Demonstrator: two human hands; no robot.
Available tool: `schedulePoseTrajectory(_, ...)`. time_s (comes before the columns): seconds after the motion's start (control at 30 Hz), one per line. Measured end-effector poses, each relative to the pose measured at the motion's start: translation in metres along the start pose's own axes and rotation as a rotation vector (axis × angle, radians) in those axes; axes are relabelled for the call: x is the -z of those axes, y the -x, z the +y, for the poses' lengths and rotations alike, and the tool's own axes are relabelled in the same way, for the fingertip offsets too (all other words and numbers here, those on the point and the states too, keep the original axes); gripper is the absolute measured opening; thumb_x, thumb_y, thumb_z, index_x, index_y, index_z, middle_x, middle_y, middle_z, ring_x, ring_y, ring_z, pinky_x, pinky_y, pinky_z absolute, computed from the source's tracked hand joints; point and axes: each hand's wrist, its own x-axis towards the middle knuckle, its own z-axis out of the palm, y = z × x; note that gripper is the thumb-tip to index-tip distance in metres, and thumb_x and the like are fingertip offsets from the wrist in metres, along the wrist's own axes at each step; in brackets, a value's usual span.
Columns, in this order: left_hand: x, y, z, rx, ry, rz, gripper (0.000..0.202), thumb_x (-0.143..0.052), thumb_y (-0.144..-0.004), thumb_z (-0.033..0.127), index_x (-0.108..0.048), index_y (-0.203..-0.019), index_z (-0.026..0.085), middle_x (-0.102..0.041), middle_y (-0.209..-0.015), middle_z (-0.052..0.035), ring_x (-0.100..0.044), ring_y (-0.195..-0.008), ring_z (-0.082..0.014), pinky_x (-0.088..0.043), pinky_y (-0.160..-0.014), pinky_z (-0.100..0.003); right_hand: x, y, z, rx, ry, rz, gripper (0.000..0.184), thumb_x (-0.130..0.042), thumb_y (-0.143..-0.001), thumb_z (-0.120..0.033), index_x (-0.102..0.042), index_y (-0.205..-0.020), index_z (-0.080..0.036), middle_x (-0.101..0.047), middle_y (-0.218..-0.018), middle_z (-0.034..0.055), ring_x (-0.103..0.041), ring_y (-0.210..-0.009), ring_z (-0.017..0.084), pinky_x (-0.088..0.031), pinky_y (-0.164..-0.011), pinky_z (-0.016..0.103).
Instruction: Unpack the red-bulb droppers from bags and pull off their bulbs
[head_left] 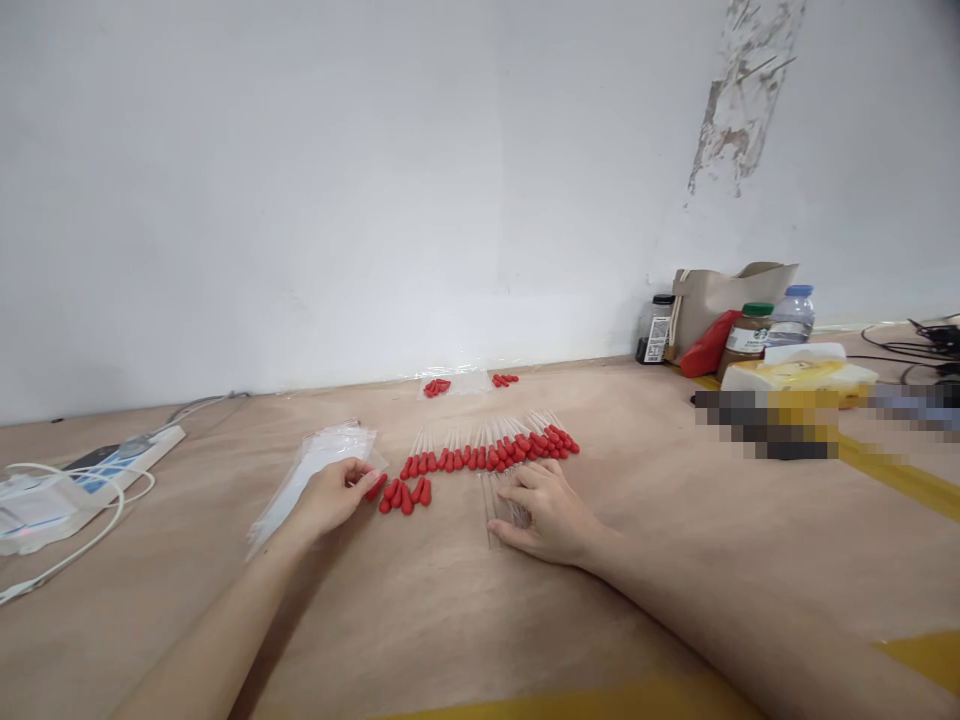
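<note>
Pinching a red bulb (377,487) between thumb and fingers, the left hand (337,497) is held narrow, just above the tabletop (420,620). Directly to its right lies a small cluster of loose red bulbs (406,498), close together. Under and just behind this hand, slanting off toward its outer side, is a stack of clear plastic bags (296,490).

The right hand (551,510) rests palm down with fingers bent and somewhat apart over several thin clear tubes (491,510); whether it grips any of them I cannot tell. Just ahead of its fingertips, and reaching across toward the left hand, runs a row of droppers (481,458), their red ends facing the person and their clear stems pointing away. Farther ahead of both hands, near the wall (375,200), a clear sheet of plastic (469,382) has small red groups at either end.

Well out to the left of the left hand sits a white power strip (169,438). Well beyond the right hand, on its right, stand a green-lidded jar (750,335), a blue-capped bottle (793,318) and a yellow-and-white tissue pack (795,375).
</note>
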Motion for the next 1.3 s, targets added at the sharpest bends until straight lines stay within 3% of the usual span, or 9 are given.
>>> schedulePoseTrajectory(0.13, -0.007, 0.011, 0.037, -0.188, -0.159, 0.109, 0.016, -0.050, -0.075, 0.035, -0.059, -0.069, 0.023, -0.060, -0.075, -0.0041, -0.056, -0.073, -0.0219, -0.043, -0.064, -0.035, 0.002, -0.001, -0.002, -0.028, -0.021, 0.020, 0.029, -0.058, -0.071, -0.045, -0.063, -0.080, -0.018, -0.057, -0.076, 0.0035, -0.049, -0.075, 0.015, -0.027, -0.074, 0.031)
schedulePoseTrajectory(0.2, -0.018, 0.023, 0.062, -0.296, -0.103, -0.003, 0.018, -0.047, -0.078, 0.032, -0.057, -0.067, 0.022, -0.058, -0.073, -0.0021, -0.054, -0.072, -0.0187, -0.043, -0.064, -0.032, 0.004, -0.001, 0.000, -0.122, -0.017, 0.074, 0.023, -0.053, -0.076, -0.039, -0.062, -0.079, -0.018, -0.059, -0.073, 0.0022, -0.051, -0.073, 0.014, -0.027, -0.074, 0.030)
schedulePoseTrajectory(0.3, -0.038, 0.042, 0.088, -0.355, 0.014, -0.194, 0.015, -0.048, -0.080, 0.030, -0.052, -0.072, 0.019, -0.057, -0.080, -0.0017, -0.053, -0.069, -0.0146, -0.043, -0.061, -0.027, 0.008, 0.000, 0.009, -0.379, 0.031, 0.146, 0.014, -0.049, -0.078, -0.028, -0.060, -0.076, -0.018, -0.061, -0.071, 0.0006, -0.053, -0.071, 0.014, -0.026, -0.074, 0.031)
schedulePoseTrajectory(0.4, -0.054, 0.053, 0.096, -0.345, 0.065, -0.269, 0.011, -0.048, -0.081, 0.030, -0.049, -0.080, 0.019, -0.056, -0.088, -0.0035, -0.054, -0.078, -0.0164, -0.044, -0.067, -0.030, 0.012, 0.001, 0.020, -0.618, 0.026, 0.089, 0.015, -0.051, -0.075, -0.030, -0.060, -0.081, -0.019, -0.064, -0.071, 0.0008, -0.056, -0.072, 0.016, -0.026, -0.072, 0.032)
schedulePoseTrajectory(0.5, -0.060, 0.056, 0.094, -0.342, 0.077, -0.307, 0.013, -0.049, -0.081, 0.032, -0.048, -0.084, 0.020, -0.055, -0.096, -0.0059, -0.051, -0.094, -0.0203, -0.043, -0.077, -0.035, 0.012, 0.003, 0.026, -0.717, -0.047, -0.018, 0.020, -0.053, -0.074, -0.037, -0.062, -0.081, -0.020, -0.064, -0.068, 0.0002, -0.057, -0.070, 0.017, -0.027, -0.069, 0.032)
schedulePoseTrajectory(0.7, -0.061, 0.055, 0.096, -0.371, 0.136, -0.370, 0.011, -0.046, -0.084, 0.031, -0.047, -0.088, 0.021, -0.052, -0.107, -0.0085, -0.045, -0.110, -0.0227, -0.039, -0.087, -0.042, 0.007, 0.001, 0.021, -0.660, -0.104, -0.054, 0.018, -0.055, -0.073, -0.038, -0.064, -0.079, -0.023, -0.064, -0.067, -0.0011, -0.057, -0.068, 0.016, -0.027, -0.066, 0.030)
schedulePoseTrajectory(1.03, -0.061, 0.055, 0.101, -0.403, 0.113, -0.387, 0.012, -0.046, -0.083, 0.030, -0.049, -0.089, 0.020, -0.051, -0.116, -0.0090, -0.045, -0.111, -0.0222, -0.038, -0.089, -0.042, 0.006, 0.002, 0.020, -0.613, -0.128, -0.050, 0.017, -0.052, -0.076, -0.036, -0.064, -0.079, -0.024, -0.064, -0.066, -0.0019, -0.056, -0.069, 0.015, -0.026, -0.065, 0.029)
schedulePoseTrajectory(1.17, -0.063, 0.051, 0.101, -0.410, 0.118, -0.240, 0.008, -0.046, -0.083, 0.027, -0.050, -0.083, 0.020, -0.057, -0.097, -0.0052, -0.051, -0.097, -0.0196, -0.042, -0.080, -0.036, 0.007, 0.002, 0.020, -0.621, -0.119, -0.065, 0.017, -0.052, -0.076, -0.036, -0.063, -0.078, -0.023, -0.063, -0.065, -0.0021, -0.056, -0.069, 0.014, -0.027, -0.065, 0.028)
schedulePoseTrajectory(1.3, -0.071, 0.027, 0.107, -0.411, 0.014, -0.103, 0.010, -0.050, -0.080, 0.028, -0.053, -0.079, 0.019, -0.056, -0.085, -0.0027, -0.051, -0.085, -0.0188, -0.040, -0.076, -0.034, 0.007, 0.003, 0.020, -0.610, -0.116, -0.060, 0.020, -0.050, -0.078, -0.038, -0.063, -0.079, -0.022, -0.063, -0.066, -0.0011, -0.056, -0.069, 0.015, -0.026, -0.064, 0.028)
